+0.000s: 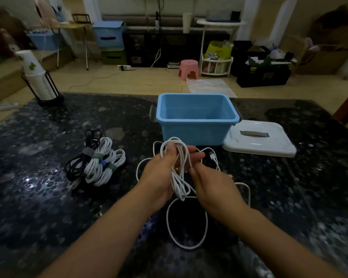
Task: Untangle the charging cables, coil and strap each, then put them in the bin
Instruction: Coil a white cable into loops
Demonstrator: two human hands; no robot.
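Note:
My left hand grips a half-wound coil of white charging cable above the dark table. My right hand pinches the same cable just right of the coil. Loose white loops trail down onto the table below my wrists, and a white plug end sticks out to the right. A pile of coiled, strapped cables, white and black, lies to the left. The open blue bin stands just behind my hands; its inside looks bare.
The bin's white lid lies flat to the right of the bin. A stack of paper cups in a black holder stands at the table's far left corner. Beyond the table edge are a pink stool and boxes on the floor.

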